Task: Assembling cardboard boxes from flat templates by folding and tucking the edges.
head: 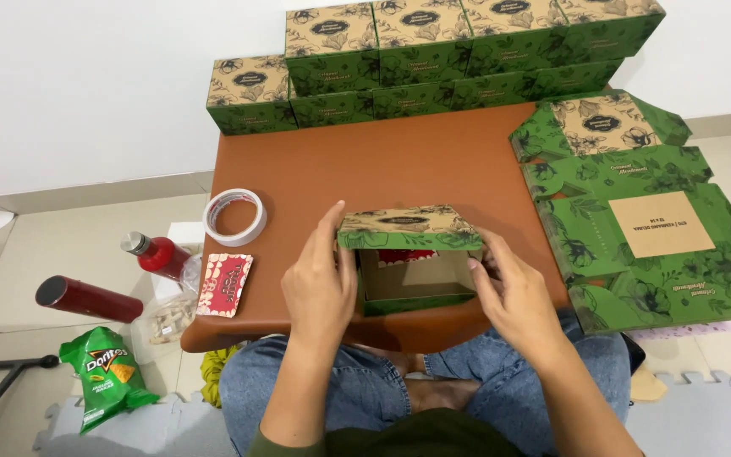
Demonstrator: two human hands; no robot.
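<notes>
Box (412, 262), green with a tan floral lid, sits at the near edge of the brown table (382, 161), between the two hands and open toward the person, with something red showing inside. The left hand (319, 288) is pressed flat against the box's left wall, fingers extended upward, thumb by the lid's corner; it braces more than it grips. The right hand (513, 296) curls at the right wall, fingertips pinching the front corner under the lid flap.

To close it cleanly, I judge both hands should keep the side walls square while the lid comes down evenly, so the front flap tucks inside without creasing. Pressing harder on one side would likely skew the lid.

Left of the left hand lie a red card (226, 285) and a tape roll (234, 217). Right of the right hand are unfolded box blanks (645, 237); beyond both, finished boxes (433, 51) are stacked.
</notes>
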